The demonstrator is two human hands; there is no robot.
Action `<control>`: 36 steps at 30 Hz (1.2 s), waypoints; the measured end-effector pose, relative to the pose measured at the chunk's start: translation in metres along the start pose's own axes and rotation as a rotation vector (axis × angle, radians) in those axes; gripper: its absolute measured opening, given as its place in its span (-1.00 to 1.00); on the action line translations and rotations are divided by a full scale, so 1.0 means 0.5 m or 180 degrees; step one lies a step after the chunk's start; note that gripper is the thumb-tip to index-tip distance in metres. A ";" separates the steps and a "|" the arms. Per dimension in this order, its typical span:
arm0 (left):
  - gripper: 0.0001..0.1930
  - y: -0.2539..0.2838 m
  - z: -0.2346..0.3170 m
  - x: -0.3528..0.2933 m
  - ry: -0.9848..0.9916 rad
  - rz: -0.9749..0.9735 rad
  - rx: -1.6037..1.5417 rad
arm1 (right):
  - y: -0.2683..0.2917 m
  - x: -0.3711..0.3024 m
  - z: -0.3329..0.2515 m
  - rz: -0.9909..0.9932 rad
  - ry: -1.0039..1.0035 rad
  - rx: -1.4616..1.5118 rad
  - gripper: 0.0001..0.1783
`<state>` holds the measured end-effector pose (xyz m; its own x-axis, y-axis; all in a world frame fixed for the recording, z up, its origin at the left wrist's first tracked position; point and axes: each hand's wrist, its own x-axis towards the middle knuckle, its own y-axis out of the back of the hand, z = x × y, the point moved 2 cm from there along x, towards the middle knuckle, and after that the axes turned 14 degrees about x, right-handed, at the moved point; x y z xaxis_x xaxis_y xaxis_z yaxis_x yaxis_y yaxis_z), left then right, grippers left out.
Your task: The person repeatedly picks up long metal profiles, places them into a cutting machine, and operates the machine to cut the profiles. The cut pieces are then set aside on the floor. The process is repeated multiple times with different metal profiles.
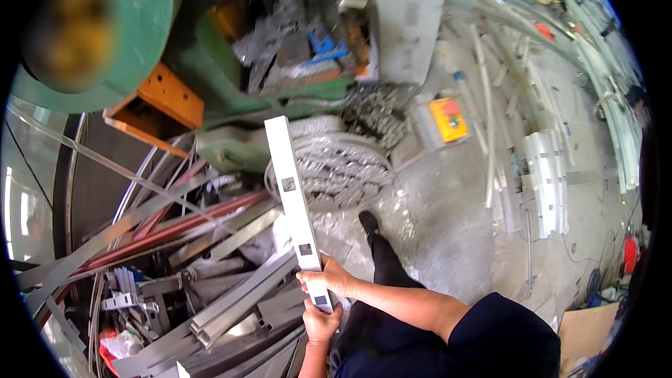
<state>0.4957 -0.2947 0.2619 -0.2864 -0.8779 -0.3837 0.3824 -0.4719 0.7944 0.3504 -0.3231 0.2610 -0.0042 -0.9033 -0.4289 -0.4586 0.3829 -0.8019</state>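
A long white rectangular metal tube (295,213) with several square cut-outs along its face extends away from me, its far end higher in the picture. Around its near end, my left hand (320,322) is closed with the thumb laid along the side. Just beyond it, my right hand (332,276) also grips the tube, fingers wrapped across it beside a cut-out. Behind the tube's middle stands a round basket (381,168) full of small shiny metal pieces, partly hidden by the tube.
Loose metal bars and profiles (245,283) lie heaped to the left. A green machine (231,98) with scrap on it stands ahead. On the floor to the right are a yellow control box (448,119), stacked white profiles (544,182) and a long thin strip (483,98).
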 end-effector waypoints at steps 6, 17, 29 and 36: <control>-0.33 -0.103 0.092 -0.024 -0.1284 -0.0322 -0.1214 | 0.016 -0.199 -0.126 0.0161 0.1056 -0.0777 -0.56; -0.18 -0.070 0.756 -0.178 -0.2989 -0.1139 -0.2605 | 0.393 -0.654 -0.380 0.2368 0.2973 -0.2763 -0.33; -0.44 -0.233 1.208 -0.395 -0.3129 -0.1456 -0.3003 | 0.749 -0.999 -0.631 0.3190 0.4295 -0.3458 -0.36; -0.86 -0.243 1.362 -0.409 -0.3131 -0.1105 -0.1336 | 0.821 -1.082 -0.668 0.3570 0.4320 -0.3744 -0.45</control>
<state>-0.0903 -0.0026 0.5647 -0.9326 -0.3357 0.1324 0.3594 -0.8312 0.4242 -0.1324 0.2583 0.3025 -0.8431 -0.1803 0.5066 -0.0069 0.9457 0.3251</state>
